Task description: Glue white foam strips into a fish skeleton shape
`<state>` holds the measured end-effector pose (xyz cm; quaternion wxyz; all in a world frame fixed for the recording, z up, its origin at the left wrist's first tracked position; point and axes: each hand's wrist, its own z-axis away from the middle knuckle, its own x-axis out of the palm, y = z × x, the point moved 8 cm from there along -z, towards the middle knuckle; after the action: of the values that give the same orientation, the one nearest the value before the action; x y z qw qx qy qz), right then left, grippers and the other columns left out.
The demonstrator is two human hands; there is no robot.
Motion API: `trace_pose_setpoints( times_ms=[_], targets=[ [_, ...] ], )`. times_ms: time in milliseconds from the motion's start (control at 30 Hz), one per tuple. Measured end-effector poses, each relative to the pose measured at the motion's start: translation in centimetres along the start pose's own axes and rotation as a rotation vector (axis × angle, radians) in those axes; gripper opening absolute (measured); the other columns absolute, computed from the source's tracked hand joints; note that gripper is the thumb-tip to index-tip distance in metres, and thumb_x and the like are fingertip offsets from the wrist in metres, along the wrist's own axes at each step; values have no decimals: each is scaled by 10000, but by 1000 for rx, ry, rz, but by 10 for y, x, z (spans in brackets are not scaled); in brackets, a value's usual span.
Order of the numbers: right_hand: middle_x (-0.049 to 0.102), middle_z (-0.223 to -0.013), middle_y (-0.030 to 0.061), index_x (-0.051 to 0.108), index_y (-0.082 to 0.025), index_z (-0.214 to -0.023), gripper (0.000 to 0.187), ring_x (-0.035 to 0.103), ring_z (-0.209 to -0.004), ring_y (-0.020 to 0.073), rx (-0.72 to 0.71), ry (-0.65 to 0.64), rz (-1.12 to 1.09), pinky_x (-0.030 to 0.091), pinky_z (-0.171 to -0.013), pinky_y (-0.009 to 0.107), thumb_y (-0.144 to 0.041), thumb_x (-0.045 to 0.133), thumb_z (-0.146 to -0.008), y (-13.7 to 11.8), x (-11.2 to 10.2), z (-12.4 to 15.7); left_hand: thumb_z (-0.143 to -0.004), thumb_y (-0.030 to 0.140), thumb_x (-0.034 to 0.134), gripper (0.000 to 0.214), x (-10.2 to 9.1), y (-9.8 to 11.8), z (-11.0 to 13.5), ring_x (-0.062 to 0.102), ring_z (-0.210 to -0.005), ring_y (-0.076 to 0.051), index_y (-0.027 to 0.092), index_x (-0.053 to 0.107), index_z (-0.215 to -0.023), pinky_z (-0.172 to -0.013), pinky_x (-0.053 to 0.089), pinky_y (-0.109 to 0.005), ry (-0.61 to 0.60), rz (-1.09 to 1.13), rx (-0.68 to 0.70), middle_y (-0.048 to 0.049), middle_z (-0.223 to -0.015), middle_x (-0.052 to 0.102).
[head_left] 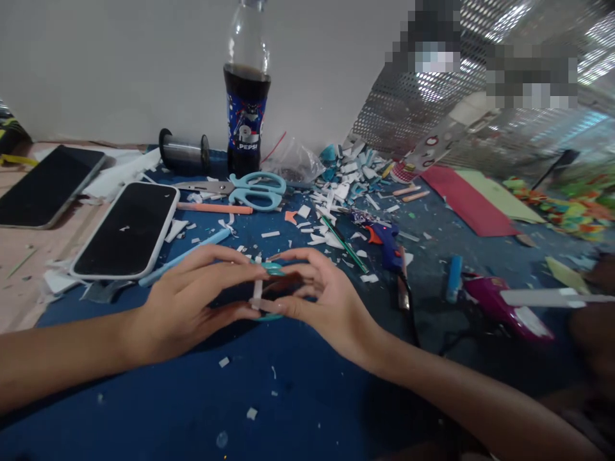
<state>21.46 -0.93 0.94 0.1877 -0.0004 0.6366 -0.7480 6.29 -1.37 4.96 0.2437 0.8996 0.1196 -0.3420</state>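
Observation:
My left hand [192,298] and my right hand [319,294] meet over the blue mat [298,397], fingertips pinched together on a small craft piece [266,288] made of white strips and teal paper. Both hands grip it from opposite sides, just above the mat. A light blue pen [185,256] lies behind my left fingers. A blue glue gun [389,246] lies to the right of my right hand, apart from it.
A white-cased phone [127,230] and a dark phone [48,186] lie at the left. Teal scissors [250,190], a Pepsi bottle [246,109] and a wire spool [183,152] stand behind. Paper scraps [346,179], red and yellow sheets [468,198] and a magenta glue gun [500,304] lie at the right.

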Motion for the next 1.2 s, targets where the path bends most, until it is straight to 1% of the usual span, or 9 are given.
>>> trace_pose_setpoints(
  times_ms=[100,167,233,333,400,433,700,933,1200],
  targets=[
    [642,-1090,187,522,-140,-1137,554,640,-1011,322,-252,296,604,547,-807,476,-544,678,-791,-30,-32,7,-913,254,601,262,-8,-9,-1,664,-937,-182,283,537,-1165,-825,594,-348,22,27,-7,-21,-982,690],
    [612,-1000,238,564,-79,-1047,544,604,-1002,383,-295,513,965,509,-830,549,-574,604,-824,-46,-59,12,-911,224,600,277,-12,-18,-1,661,-947,-177,306,537,-1168,-831,595,-354,33,52,-48,-18,-1029,677],
    [580,-980,323,584,-19,-1011,700,559,-1021,495,-90,711,1196,467,-793,648,-686,532,-804,-47,-99,11,-910,220,603,288,-14,-26,-1,659,-969,-174,320,539,-1172,-836,598,-353,41,84,-100,-14,-1053,670],
    [494,-1118,468,562,79,-1096,960,460,-1138,607,348,905,1250,411,-830,702,-808,364,-787,-31,-160,13,-913,206,595,306,-12,-32,0,659,-1004,-177,324,542,-1190,-849,601,-359,38,126,-134,-17,-1083,670],
    [486,-1195,466,557,69,-1176,1005,471,-1176,581,622,724,1235,423,-873,644,-825,308,-789,-6,-177,5,-919,177,576,329,-10,-34,0,657,-1020,-172,328,544,-1210,-848,601,-346,33,146,-131,-21,-1106,667],
    [497,-1189,468,548,105,-1181,1025,478,-1175,580,679,683,1227,423,-888,631,-817,329,-791,1,-181,3,-920,161,567,346,-10,-34,1,655,-1027,-169,333,545,-1220,-850,600,-340,29,153,-133,-22,-1118,664],
    [629,-1162,324,680,0,-1011,735,598,-1094,452,792,340,1220,448,-887,490,-639,338,-885,22,-167,-9,-894,181,595,308,-12,-39,1,679,-958,-170,305,619,-1175,-836,588,-302,90,188,-176,-13,-1072,702],
    [644,-1118,330,670,-4,-982,631,630,-1037,417,762,354,1258,438,-788,430,-519,317,-888,9,-172,-4,-883,261,612,311,-9,-59,9,683,-901,-179,302,605,-1191,-808,592,-332,117,243,-405,-20,-1048,706],
    [661,-803,249,638,-79,-750,563,640,-751,293,557,454,1263,409,-625,335,-472,268,-911,-14,-169,1,-870,258,619,296,-6,-60,8,681,-930,-194,299,608,-1164,-858,595,-375,117,249,-421,-21,-1070,696]
  ],
)
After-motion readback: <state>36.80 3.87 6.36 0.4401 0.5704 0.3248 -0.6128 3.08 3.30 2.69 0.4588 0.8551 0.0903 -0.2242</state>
